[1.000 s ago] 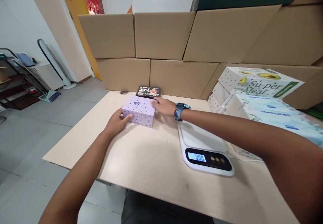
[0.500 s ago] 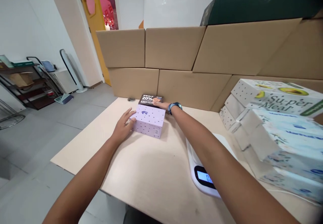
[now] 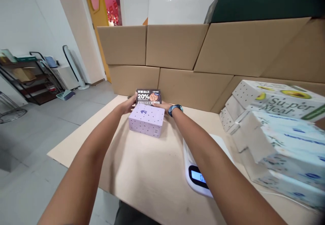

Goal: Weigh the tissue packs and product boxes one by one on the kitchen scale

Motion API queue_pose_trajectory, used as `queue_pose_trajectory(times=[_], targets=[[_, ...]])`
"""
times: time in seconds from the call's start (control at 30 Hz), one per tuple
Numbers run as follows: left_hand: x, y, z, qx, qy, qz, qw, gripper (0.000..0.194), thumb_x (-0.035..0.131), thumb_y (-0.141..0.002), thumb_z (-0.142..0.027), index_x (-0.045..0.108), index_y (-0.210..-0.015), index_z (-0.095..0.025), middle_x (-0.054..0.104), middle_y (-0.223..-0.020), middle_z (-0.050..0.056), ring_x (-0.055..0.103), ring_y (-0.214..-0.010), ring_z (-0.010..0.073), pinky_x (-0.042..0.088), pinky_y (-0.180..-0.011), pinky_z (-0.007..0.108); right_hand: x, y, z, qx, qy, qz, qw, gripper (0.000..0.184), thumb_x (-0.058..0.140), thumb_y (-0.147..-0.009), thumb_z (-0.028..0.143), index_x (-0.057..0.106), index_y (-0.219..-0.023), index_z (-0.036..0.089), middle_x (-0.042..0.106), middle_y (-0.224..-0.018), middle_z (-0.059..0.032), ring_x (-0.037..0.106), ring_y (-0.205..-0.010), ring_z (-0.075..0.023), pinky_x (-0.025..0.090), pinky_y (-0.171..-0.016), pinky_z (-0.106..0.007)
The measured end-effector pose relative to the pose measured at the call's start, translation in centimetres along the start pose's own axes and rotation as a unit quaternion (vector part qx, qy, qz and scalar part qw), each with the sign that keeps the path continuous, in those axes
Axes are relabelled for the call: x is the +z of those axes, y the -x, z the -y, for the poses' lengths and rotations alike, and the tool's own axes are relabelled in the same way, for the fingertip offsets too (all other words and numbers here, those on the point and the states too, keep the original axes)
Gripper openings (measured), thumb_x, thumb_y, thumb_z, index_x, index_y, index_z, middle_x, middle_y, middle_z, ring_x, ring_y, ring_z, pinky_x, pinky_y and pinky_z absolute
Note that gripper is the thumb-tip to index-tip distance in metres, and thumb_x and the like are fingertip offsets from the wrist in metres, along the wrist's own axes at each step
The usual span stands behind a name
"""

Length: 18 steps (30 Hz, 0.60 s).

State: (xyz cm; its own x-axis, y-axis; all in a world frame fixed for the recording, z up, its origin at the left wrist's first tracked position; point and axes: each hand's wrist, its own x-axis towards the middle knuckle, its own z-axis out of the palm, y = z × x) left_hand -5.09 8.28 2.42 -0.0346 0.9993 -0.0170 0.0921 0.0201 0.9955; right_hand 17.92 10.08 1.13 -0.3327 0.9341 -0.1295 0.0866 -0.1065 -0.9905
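Observation:
A black printed food box (image 3: 142, 97) with "20%" on its face is tipped up toward me behind the lilac box, between both hands. My left hand (image 3: 128, 105) is closed on its left edge, with the fingers partly hidden. My right hand (image 3: 164, 106), below a blue patterned wristband, grips the right side, its thumb along the lower front. The lilac dotted box (image 3: 145, 123) rests on the table just in front of the black box, near both hands.
A white kitchen scale (image 3: 189, 176) with a lit display lies under my right forearm. Tissue packs (image 3: 291, 143) and a "Su-per Meal" box (image 3: 286, 99) are stacked at right. Cardboard boxes (image 3: 177, 49) form a wall behind the table (image 3: 142, 171).
My left hand has left the lilac box and taken the left side of the black box. The black box now stands higher, with more of its printed face showing.

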Motion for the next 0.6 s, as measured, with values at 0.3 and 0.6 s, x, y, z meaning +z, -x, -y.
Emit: queue_pose_trajectory(times=[0.3,0.6], targets=[[1.3,4.6,-11.9,0.195,-0.123,-0.001,0.973,0.058,0.070,-0.099,-0.067,0.070,-0.148,-0.035,0.064,-0.168,0.002,0.055,-0.158,0.0380,0.044,-0.133,0.059,-3.5,5.9,10.0,-0.150,0.129,-0.103,0.975,0.054,0.064,-0.110,0.055,0.058,-0.155,0.025,0.074,-0.150,-0.0106,0.076,-0.124,-0.0216,0.065,-0.108,-0.041],[0.9,10.5,-2.7,0.080,-0.138,-0.033,0.987,0.077,0.072,-0.081,-0.087,0.081,-0.116,-0.020,0.082,-0.139,0.016,0.072,-0.136,0.0412,0.053,-0.126,0.054,-0.7,11.5,5.8,0.026,0.261,0.025,0.965,0.054,0.060,-0.106,0.069,0.073,-0.124,0.020,0.081,-0.074,-0.0092,0.081,-0.077,-0.0250,0.066,-0.082,-0.037]])
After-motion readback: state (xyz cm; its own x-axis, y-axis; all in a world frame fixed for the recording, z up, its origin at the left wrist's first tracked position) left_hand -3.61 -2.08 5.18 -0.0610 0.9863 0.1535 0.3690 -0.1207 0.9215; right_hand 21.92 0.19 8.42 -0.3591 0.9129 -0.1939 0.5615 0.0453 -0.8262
